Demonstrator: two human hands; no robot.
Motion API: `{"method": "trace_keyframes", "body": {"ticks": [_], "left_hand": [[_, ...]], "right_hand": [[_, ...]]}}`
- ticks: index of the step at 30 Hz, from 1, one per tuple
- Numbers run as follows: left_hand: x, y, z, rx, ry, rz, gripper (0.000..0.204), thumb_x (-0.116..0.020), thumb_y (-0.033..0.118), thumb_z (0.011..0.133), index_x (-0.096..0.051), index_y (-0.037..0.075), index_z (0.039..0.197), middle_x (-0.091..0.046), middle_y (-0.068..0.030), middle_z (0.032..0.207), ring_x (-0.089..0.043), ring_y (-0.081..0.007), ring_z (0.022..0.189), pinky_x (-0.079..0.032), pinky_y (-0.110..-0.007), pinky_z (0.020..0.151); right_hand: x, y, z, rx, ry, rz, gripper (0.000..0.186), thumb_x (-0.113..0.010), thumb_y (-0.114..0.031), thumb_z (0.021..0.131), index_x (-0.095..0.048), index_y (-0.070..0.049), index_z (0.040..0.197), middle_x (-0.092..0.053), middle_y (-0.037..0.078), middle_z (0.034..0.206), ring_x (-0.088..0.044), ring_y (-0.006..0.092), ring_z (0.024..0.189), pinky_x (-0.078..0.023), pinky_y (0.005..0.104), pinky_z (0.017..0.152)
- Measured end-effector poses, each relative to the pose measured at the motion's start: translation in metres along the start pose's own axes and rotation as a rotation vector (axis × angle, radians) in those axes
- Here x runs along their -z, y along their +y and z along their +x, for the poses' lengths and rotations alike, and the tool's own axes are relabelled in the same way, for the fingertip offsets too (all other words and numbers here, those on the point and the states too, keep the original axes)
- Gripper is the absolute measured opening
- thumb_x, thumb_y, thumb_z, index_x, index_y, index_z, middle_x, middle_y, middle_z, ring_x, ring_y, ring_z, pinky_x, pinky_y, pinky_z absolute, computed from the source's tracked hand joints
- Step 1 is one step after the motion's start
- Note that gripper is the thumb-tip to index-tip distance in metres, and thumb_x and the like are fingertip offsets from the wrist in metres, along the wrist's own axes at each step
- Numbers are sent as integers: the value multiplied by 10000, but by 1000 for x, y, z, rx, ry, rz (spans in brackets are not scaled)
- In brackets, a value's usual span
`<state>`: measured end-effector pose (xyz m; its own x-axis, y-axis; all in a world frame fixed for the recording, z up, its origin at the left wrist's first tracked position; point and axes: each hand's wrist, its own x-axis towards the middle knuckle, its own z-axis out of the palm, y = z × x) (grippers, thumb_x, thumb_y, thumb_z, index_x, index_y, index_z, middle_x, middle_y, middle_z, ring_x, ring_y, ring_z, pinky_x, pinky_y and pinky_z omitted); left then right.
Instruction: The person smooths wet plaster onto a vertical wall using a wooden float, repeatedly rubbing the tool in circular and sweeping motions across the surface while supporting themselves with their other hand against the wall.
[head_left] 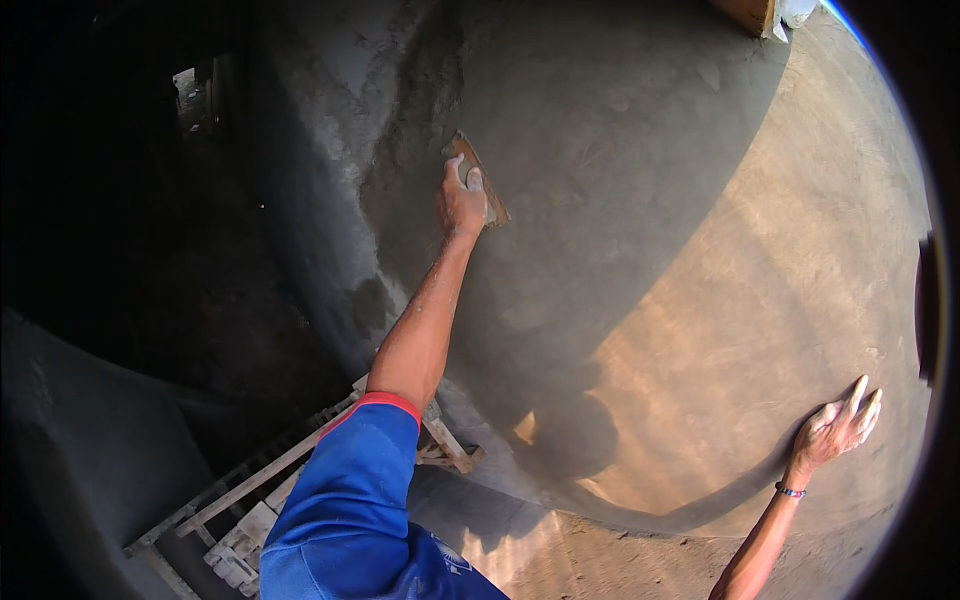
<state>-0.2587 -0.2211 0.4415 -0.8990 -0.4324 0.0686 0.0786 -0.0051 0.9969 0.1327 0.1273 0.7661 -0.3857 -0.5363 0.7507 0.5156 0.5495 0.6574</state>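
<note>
My left hand point(462, 198) reaches far up and grips a small wooden float point(483, 180), pressed flat against a grey plastered wall point(640, 150). The arm wears a blue sleeve with a red cuff. My right hand point(840, 425) lies with fingers spread flat on the sunlit lower part of the same wall, holding nothing. A thin bracelet circles that wrist. The plaster around the float looks darker and wetter than the rest.
A wooden scaffold or ladder frame point(250, 490) spattered with cement stands below my left arm. To the left is a dark shaded drop point(150, 250). My shadow falls across the wall's middle. A wooden board end point(748, 14) shows at the top.
</note>
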Motion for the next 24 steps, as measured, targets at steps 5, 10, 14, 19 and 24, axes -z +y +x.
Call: {"method": "trace_keyframes", "body": {"ticks": [5,10,14,19,24], "left_hand": [[-37,-55,-192,-326,-104,93,464,-666,204,929,-540,174,1374,-621,-202,1123,-657,-415,958,-528,-502,805],[-13,71,-122,-544,-244,113,426,-665,203,932,-572,124,1340,-616,-176,1042,-653,-379,925,-540,-460,743],[0,7,-50,-217,38,-87,395,-652,206,941,-573,92,1310,-683,-194,1122,-649,-401,1017,-492,-488,894],[-31,-14,-177,-417,-206,99,458,-663,220,935,-551,167,1375,-620,-210,1074,-648,-421,910,-515,-503,852],[-9,146,-88,-678,-173,27,428,-669,238,926,-569,196,1340,-596,-197,1025,-638,-421,837,-516,-520,766]], "right_hand": [[-4,-7,6,12,17,44,470,-371,-273,1023,-538,-146,1443,-440,161,1522,-398,325,1386,-264,480,1169],[-3,12,-7,60,-9,27,466,-374,-286,1029,-543,-143,1439,-443,170,1516,-401,326,1385,-264,481,1169],[-3,-7,6,-4,-4,45,465,-362,-306,1039,-545,-149,1437,-440,172,1516,-397,327,1388,-263,479,1168],[-2,3,-1,14,1,41,461,-362,-304,1037,-548,-167,1436,-438,167,1519,-394,334,1390,-268,485,1165],[0,5,-5,28,-27,22,460,-371,-311,1032,-566,-153,1418,-448,170,1510,-403,339,1381,-272,488,1164]]}}
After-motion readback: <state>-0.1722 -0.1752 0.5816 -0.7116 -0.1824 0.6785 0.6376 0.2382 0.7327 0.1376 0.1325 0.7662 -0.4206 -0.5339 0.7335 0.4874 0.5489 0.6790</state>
